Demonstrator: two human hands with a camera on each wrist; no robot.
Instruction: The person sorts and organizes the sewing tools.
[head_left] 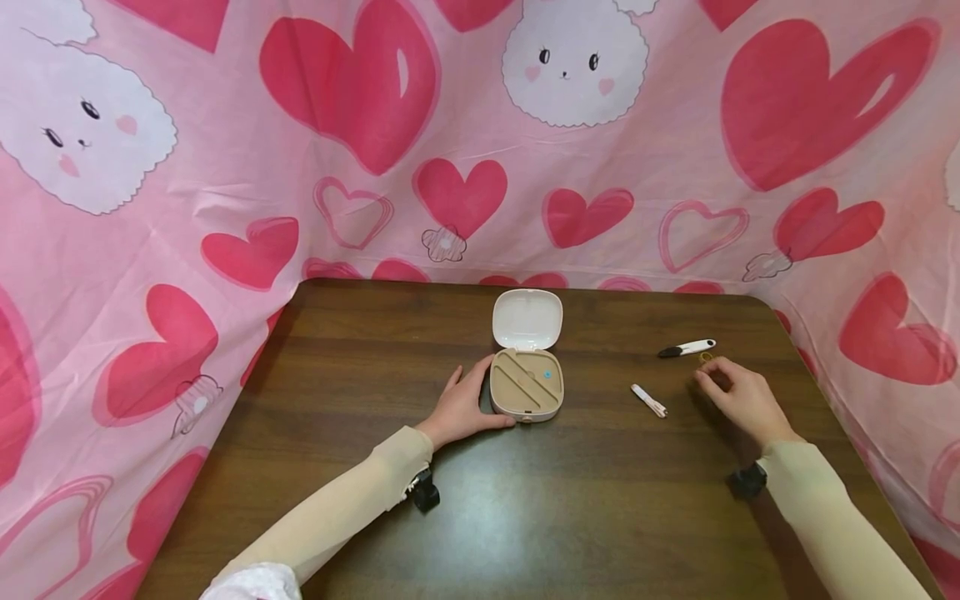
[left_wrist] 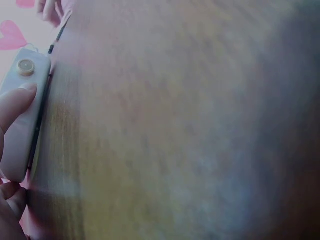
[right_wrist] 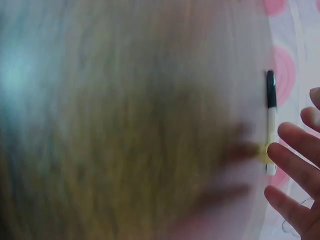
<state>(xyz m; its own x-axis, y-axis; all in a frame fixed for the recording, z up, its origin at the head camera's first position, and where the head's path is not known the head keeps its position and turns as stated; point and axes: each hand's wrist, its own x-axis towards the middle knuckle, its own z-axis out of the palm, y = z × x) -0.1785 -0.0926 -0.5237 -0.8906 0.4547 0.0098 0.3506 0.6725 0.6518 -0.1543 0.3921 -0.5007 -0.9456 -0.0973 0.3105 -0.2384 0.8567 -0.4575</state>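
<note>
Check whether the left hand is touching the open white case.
Touching: the left wrist view shows the left hand with its thumb against the case, near the round button.

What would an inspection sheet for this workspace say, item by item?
Surface: dark wood-grain table, with glare in front.
Job's things: white box, tan inside, its lid raised; small yellow loop at the right fingertips.
Clutter: black-and-white tool and small pale item, lying loose between box and right hand or just beyond it.
Hands: left hand holds the box, thumb along its front; whether the right hand pinches the loop, cannot tell.
Cables: nothing seen.
Surroundings: pink heart-print cloth.
</note>
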